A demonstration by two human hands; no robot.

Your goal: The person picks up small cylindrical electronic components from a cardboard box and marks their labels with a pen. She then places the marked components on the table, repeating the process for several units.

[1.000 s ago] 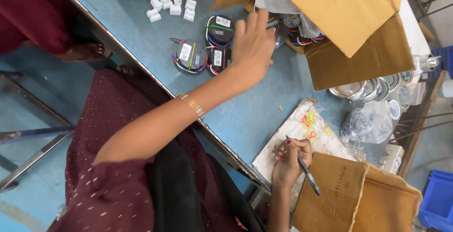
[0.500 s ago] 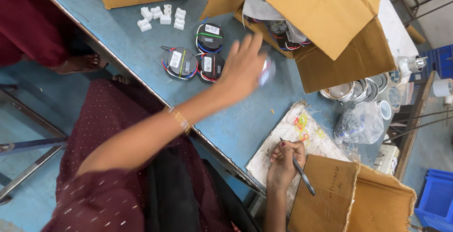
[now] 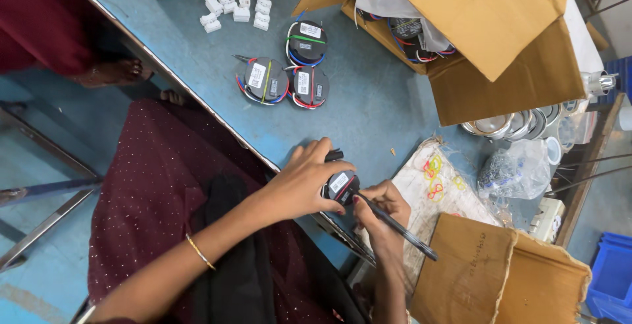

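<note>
Black and round, the small wired unit [image 3: 342, 186] sits in the grasp of the left hand [image 3: 304, 180], fingers curled over its top, at the near edge of the blue table [image 3: 368, 110]. It lies just to the right of that palm, touching the right hand [image 3: 382, 213], which pinches a dark pen-like tool [image 3: 398, 228]. That tool's long axis slants away from the unit, down and rightward. Three similar units [image 3: 289, 77] rest well beyond both hands.
</note>
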